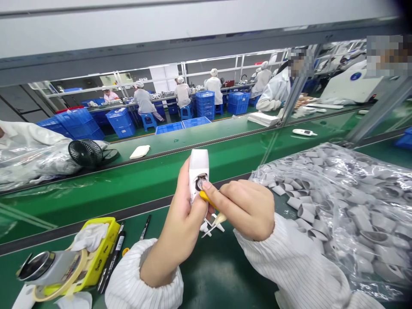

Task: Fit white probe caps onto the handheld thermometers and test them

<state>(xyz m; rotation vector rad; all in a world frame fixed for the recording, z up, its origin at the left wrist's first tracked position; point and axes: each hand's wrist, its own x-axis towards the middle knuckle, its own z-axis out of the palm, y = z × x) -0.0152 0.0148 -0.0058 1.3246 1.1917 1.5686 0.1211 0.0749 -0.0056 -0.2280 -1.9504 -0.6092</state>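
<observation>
My left hand (185,214) is wrapped round a white plastic device (199,161), which it holds upright with an oval opening facing me. A round silvery piece (201,184) sits in that opening, and the index fingertip of my right hand (246,206) touches it. My right hand is closed on a slim tool with a yellow part (206,197) beside the opening and a thin metal tip pointing down to the left. Small white parts (212,225) lie on the green bench below the hands.
A clear bag of grey-white plastic pieces (376,223) covers the right side. At left are a yellow tray (103,257), black markers (112,257) and a black fan (85,152). A white device (304,132) lies on the green belt. Co-workers sit beyond.
</observation>
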